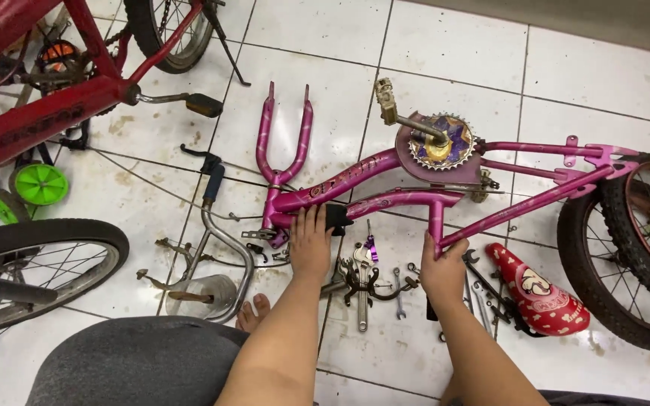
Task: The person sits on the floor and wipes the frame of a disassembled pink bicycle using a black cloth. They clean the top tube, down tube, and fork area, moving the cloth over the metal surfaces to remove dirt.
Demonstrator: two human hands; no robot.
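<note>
a small pink bike frame (385,177) lies flat on its side on the white tiled floor (460,68), which lets both hands press on it from above without it rolling. the left hand (310,244) rests palm-down, fingers together, on the frame's lower tube just beside a black pad (338,218), apparently pinning the front end to the floor rather than closing around anything. the right hand (443,267) is clamped around the lower end of the seat tube (436,222), steadying the middle of the frame. the pink fork (283,135) sits at the frame's left end with its two legs pointing to the far side, and the chain wheel (441,143) with one pedal (387,101) faces up, so the crank side is open to view. the rear wheel (630,248) is at the right end, lying with the frame. tools (370,278), mostly spanners, are spread on the floor between the two arms, near enough to grab. a red saddle (539,293) lies loose just right of the right hand, and chrome handlebars (220,240) lie left of the left hand. a red bike (31,113) stands at the far left, with green training wheels (39,184) and a black tyre (39,248) below it.
</note>
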